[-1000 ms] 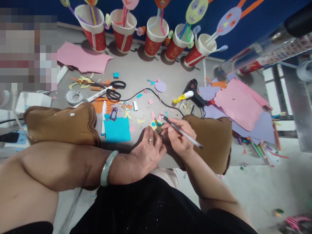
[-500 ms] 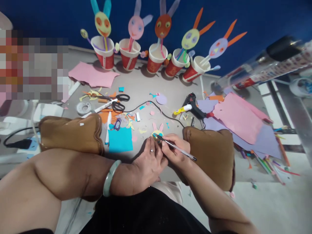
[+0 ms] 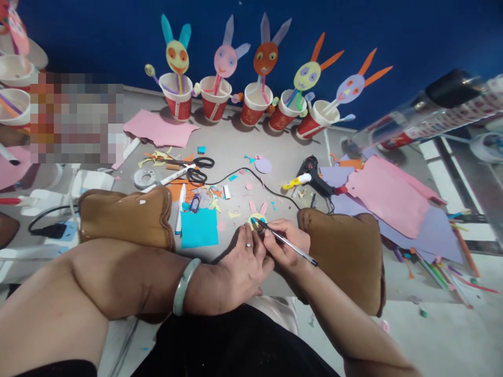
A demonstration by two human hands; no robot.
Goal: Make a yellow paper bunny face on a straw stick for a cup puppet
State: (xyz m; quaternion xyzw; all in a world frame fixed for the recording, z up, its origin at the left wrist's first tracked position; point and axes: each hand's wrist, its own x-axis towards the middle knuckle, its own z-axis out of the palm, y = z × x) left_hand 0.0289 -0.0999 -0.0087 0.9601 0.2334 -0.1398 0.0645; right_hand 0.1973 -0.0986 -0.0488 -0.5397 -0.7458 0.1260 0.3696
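Left of the frame's centre lies a blue paper square (image 3: 199, 229); near centre, the left hand (image 3: 244, 266) covers the lower edge of a yellow rabbit face (image 3: 258, 215), its grip unclear, while the right hand (image 3: 292, 235) pinches a pen (image 3: 295, 248), tip over the face

Pen (image 3: 291, 246) lower — tip (image 3: 261, 223) down from beside a pink ear (image 3: 263, 208) to a blue eye (image 3: 253, 221) of the yellow paper face (image 3: 257, 215)

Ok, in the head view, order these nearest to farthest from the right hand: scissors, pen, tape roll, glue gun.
From the right hand:
1. Pen: held in it.
2. Glue gun: beyond it, slightly right.
3. Scissors: beyond, to the left.
4. Tape roll: left of the scissors' handles.
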